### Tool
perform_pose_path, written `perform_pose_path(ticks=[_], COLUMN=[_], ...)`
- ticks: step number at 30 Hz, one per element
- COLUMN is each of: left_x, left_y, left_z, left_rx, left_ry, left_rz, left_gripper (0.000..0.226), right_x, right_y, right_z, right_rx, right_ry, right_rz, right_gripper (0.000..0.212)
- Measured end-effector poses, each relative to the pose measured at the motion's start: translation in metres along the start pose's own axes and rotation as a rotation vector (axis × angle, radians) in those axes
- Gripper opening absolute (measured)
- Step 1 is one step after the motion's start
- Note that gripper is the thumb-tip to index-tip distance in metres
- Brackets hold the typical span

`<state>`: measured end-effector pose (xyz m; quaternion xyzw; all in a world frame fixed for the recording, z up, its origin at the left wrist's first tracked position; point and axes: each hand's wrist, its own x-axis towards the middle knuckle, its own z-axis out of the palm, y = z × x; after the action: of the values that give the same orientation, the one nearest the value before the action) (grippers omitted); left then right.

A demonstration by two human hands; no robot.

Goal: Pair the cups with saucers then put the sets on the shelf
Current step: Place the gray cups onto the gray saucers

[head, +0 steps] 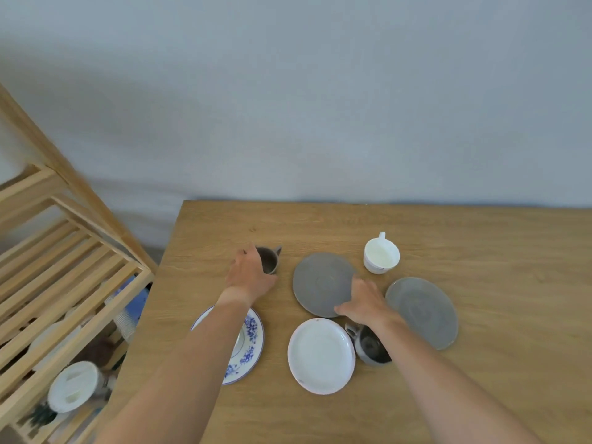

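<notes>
On the wooden table (480, 379), my left hand (250, 274) wraps around a small grey cup (268, 259) at the far left. My right hand (365, 302) rests with spread fingers on the near right edge of a grey saucer (320, 283). A second grey saucer (423, 312) lies to the right. A white cup (381, 253) stands behind the grey saucers. A plain white saucer (320, 355) lies near me, with a dark grey cup (368, 344) beside it, partly under my right forearm. A blue-flowered saucer (250, 344) is half hidden by my left arm.
A slatted wooden shelf (64, 283) stands left of the table. On its lower levels are a white round container (75, 386), a blue item and other blurred things. A plain grey wall runs behind the table.
</notes>
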<state>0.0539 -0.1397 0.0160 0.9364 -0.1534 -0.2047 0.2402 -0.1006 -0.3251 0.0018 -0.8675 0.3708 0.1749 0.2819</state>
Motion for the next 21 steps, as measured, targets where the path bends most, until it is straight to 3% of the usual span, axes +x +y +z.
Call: perform_pose_path(ticks=[3,9,14,21], left_x=[0.002,-0.004,-0.003,-0.002], left_y=[0.003,0.019,0.039,0.045], left_z=[0.002,0.017,0.034,0.048], left_rx=[-0.083,-0.131,-0.067,-0.048], left_ry=[0.054,0.111,0.031,0.066], left_rz=[0.025,0.168,0.233,0.215], left_gripper=[0.081,0.080,0.079,0.080], right_x=[0.018,0.037,0.036,0.023], right_y=[-0.002,-0.013,-0.022,-0.007], right_z=[0.002,0.009,0.017,0.012], right_rx=[0.044,0.064,0.084,0.149], right_ry=[-0.006,0.018,0.059,0.080], right_rz=[-0.038,-0.141,-0.228,-0.262], right_gripper=[0.075,0.079,0.070,0.050])
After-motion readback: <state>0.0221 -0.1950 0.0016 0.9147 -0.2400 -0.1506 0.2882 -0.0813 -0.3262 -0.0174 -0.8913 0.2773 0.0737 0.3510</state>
